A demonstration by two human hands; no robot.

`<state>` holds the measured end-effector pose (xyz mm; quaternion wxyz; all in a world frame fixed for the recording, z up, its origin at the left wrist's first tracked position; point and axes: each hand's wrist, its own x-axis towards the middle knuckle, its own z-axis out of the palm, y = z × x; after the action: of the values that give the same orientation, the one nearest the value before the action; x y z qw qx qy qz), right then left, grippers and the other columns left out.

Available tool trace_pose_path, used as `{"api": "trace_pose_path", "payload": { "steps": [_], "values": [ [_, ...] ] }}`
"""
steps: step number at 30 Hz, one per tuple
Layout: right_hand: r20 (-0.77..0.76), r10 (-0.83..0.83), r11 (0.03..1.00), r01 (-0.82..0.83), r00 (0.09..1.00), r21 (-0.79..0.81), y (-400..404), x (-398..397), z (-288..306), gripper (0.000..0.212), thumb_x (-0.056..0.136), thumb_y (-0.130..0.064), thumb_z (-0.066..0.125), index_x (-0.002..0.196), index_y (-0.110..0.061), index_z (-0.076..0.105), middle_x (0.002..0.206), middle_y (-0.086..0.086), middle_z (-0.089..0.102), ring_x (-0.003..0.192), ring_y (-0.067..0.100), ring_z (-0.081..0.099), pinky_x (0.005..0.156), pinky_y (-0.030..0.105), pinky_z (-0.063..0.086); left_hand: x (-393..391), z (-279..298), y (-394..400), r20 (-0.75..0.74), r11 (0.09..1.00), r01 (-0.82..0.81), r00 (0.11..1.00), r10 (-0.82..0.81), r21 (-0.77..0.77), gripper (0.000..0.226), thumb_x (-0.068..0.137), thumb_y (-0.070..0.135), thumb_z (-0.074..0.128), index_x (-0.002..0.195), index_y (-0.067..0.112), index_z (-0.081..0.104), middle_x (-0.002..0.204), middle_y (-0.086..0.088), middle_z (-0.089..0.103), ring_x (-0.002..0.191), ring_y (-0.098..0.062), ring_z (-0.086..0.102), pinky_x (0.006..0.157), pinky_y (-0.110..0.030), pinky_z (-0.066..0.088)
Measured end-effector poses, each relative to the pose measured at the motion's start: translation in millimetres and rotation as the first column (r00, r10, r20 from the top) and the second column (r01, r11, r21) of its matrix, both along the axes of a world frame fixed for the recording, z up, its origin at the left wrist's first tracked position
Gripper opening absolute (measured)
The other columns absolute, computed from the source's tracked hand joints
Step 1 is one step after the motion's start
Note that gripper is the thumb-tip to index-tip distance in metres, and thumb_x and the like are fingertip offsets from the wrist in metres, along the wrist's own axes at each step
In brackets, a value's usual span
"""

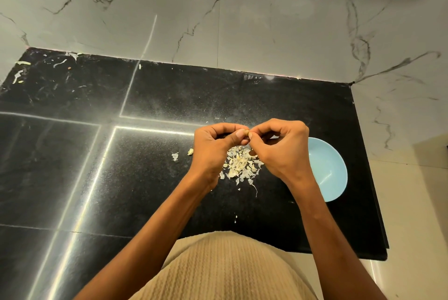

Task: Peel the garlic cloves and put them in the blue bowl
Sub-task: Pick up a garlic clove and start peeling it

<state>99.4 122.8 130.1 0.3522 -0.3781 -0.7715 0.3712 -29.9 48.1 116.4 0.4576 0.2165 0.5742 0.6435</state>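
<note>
Nearest, a ribbed beige top (225, 273); above it both forearms reach out over the black counter (121, 178); a heap of papery skins (242, 165) lies under the wrists; left hand (215, 144) and right hand (281, 147) meet, fingertips pinched together on one garlic clove (247, 132); blue bowl (329, 171) sits just right, partly hidden behind the right hand; a stray clove (190, 151) left; marble wall (242, 21) beyond.

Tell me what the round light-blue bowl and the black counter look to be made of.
Round light-blue bowl: smooth and glossy, with a small highlight inside; probably glazed ceramic, possibly melamine. Black counter: polished speckled stone, likely granite, mirroring bright light strips.
</note>
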Motion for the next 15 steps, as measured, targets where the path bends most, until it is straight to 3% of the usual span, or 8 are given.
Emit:
{"api": "trace_pose_path", "payload": {
  "steps": [3,7,10,15],
  "values": [
    [-0.022,-0.001,0.999,0.000,1.000,-0.051,0.0,0.0,-1.0,0.004,0.084,-0.014,0.080,0.079,-0.013,0.079,0.071,-0.004,0.074,0.060,0.017,0.071,0.056,0.039,0.061,-1.1,0.1,-0.8,0.057,0.999,0.043,0.997,-0.044,0.023,0.006,0.084,0.006,0.070,0.088,0.007,0.076,0.083,-0.011,0.075,0.084,-0.023,0.071,0.088,-0.034,0.058],
    [-0.038,-0.014,0.994,0.009,0.999,-0.107,-0.1,0.3,-2.5,0.010,0.083,-0.018,0.079,0.079,-0.010,0.077,0.070,-0.003,0.073,0.059,0.021,0.071,0.053,0.043,0.061,-2.0,0.6,-1.1,0.099,0.996,0.076,0.992,-0.081,0.048,0.010,0.081,0.011,0.071,0.088,0.004,0.075,0.081,-0.009,0.075,0.079,-0.019,0.071,0.081,-0.029,0.057],
    [-0.030,-0.009,0.993,0.005,1.000,-0.115,-0.1,0.5,-3.5,0.011,0.084,-0.020,0.079,0.078,-0.011,0.076,0.070,-0.003,0.072,0.059,0.021,0.071,0.053,0.043,0.061,-1.4,-1.3,-3.1,0.046,0.996,0.073,0.996,-0.075,0.054,0.006,0.089,0.002,0.068,0.089,0.004,0.074,0.083,-0.010,0.074,0.079,-0.020,0.071,0.080,-0.030,0.057],
    [-0.036,0.025,0.994,-0.028,0.999,-0.103,-3.3,-1.7,-1.9,0.019,0.082,-0.031,0.076,0.075,-0.013,0.074,0.069,-0.003,0.071,0.060,0.023,0.070,0.052,0.044,0.060,-1.4,-2.3,-2.9,-0.021,0.996,0.063,0.998,-0.062,0.064,0.005,0.089,0.004,0.070,0.093,0.002,0.072,0.090,-0.016,0.072,0.085,-0.028,0.069,0.086,-0.042,0.060]
  ]
}}
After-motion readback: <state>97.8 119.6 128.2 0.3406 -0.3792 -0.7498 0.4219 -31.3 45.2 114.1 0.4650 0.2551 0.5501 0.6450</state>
